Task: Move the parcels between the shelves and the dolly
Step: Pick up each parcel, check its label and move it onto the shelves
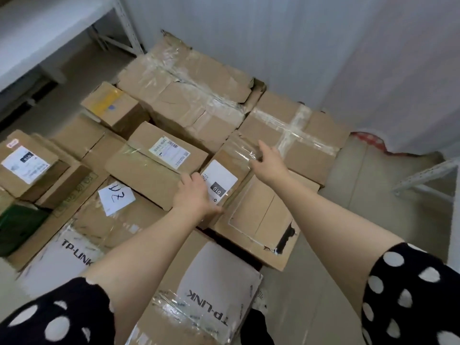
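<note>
Several brown cardboard parcels lie packed together on the floor; whatever is under them is hidden. In the middle sits a narrow parcel with a white "010" label [222, 176] and clear tape over its far end. My left hand [193, 195] grips its near left corner, thumb on the near edge. My right hand [268, 161] is pressed on its far right side, one finger stretched out over the tape. Both arms reach out from black sleeves with white dots.
A white metal shelf [37, 33] stands at the upper left, and part of another shelf frame [423, 180] at the right. Around the held parcel are a labelled box [154, 160], a large crumpled taped box [189, 90], a cross-taped box [293, 130] and a TP-LINK box [211, 282]. A white wall [323, 46] closes the back.
</note>
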A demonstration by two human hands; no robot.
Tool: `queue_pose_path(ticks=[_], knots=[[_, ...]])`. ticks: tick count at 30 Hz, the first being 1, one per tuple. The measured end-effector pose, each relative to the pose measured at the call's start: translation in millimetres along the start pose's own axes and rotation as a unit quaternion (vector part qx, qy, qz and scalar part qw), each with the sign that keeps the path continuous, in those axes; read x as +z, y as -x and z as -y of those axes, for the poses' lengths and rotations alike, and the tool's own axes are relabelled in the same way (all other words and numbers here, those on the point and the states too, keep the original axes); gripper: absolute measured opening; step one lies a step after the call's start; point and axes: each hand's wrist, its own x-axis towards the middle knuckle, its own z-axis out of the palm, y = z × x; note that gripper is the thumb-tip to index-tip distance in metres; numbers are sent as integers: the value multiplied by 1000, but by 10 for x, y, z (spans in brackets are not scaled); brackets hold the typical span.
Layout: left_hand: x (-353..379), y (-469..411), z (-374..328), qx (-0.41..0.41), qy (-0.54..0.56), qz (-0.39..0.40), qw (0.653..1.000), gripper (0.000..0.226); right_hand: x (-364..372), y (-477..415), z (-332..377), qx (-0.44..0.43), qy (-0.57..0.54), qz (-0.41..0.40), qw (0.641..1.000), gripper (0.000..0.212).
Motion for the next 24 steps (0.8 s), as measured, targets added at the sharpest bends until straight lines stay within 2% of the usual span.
queue_pose_path(ticks=[3, 9, 12, 17, 20, 22, 24], knots=[[259, -393, 5, -23, 26, 5, 999, 115, 189, -385, -40, -12, -2, -7, 1000, 47], [725, -863, 61, -75, 43, 6, 996, 105, 547, -886, -111, -18, 21, 32, 999, 49], [915, -1016, 62, -82, 42, 27, 995, 107, 690, -1040, -220, -6, 45, 51, 998, 47], [1162, -1205, 99, -81, 35, 78, 993, 119, 955, -1254, -411, -14, 183, 70, 981, 40], [1278, -1336, 154, -74, 33, 107, 991, 122, 1113, -1357, -528, -39, 297, 83, 950, 44], [1354, -1453, 216, -66, 43, 126, 989, 115, 1182, -1415, -580, -52, 372, 90, 922, 44], [1432, -1564, 280, -45, 60, 143, 987, 94, 1248, -1463, -608, -55, 399, 111, 908, 42]])
